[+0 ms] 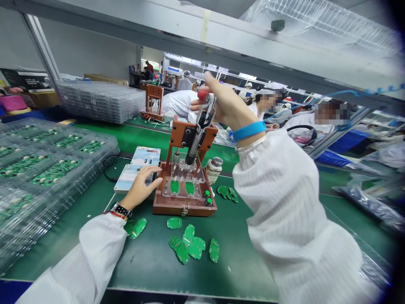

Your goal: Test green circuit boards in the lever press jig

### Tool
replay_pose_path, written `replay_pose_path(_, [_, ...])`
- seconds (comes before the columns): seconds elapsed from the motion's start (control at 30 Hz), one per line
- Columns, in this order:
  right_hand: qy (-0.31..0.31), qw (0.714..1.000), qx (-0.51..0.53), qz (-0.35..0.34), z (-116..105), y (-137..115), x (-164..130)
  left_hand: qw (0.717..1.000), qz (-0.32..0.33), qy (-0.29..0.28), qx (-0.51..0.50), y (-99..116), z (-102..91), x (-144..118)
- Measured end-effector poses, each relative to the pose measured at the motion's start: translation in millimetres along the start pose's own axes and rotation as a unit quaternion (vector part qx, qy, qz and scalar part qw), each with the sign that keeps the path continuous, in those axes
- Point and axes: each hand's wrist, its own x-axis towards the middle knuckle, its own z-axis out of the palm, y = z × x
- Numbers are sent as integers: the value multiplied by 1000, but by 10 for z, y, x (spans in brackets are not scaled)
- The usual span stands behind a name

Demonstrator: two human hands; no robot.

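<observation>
- Fingers [151, 170] of your L hand [139, 190] lie loosely spread, tips resting on the fixture's [185, 192] left edge, beside two white cards [139, 169].
- Near edge of the green mat [152, 257]: loose green PCBs [190, 247] scattered, one more cluster [228, 193] right of the fixture.
- Fixture sits mid-mat; two green boards [182, 186] lie under its clear plate.
- Your R hand [221, 103] is wrapped round the red-tipped lever [205, 112] up top, fingers curled tight.
- Small bottle [214, 169] stands just right of the fixture.
- Left: stacked clear trays [41, 169] w/ boards.
- Far: second fixture [153, 103], co-workers at benches.
</observation>
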Motion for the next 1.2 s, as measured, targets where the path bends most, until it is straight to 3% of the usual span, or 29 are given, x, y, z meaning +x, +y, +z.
replay_pose_path(0.07, [-51, 993, 37, 104, 46, -272, 34, 1000, -4, 9, 19, -87, -34, 17])
replay_pose_path(0.13, [-30, 985, 98, 140, 9, -564, -122, 999, -9, 19, 42, -173, -62, 23])
replay_pose_path(0.27, [29, 984, 155, -78, -92, -911, -730, 991, -13, 31, 126, -294, -110, 20])
replay_pose_path(0.37, [65, 971, 168, -159, 4, -857, -1180, 981, -14, 22, 195, -327, -145, 14])
replay_pose_path(0.53, [127, 952, 192, -203, 315, -544, -1586, 961, -83, -17, 262, -391, -226, 23])
replay_pose_path(0.67, [151, 947, 199, -203, 425, -434, -1652, 954, -109, -70, 270, -477, -349, 137])
replay_pose_path(0.93, [184, 942, 188, -208, 474, -433, -1653, 933, -69, -273, 223, -547, -606, 526])
replay_pose_path(1.2, [202, 939, 185, -210, 527, -407, -1662, 924, -10, -320, 210, -508, -597, 577])
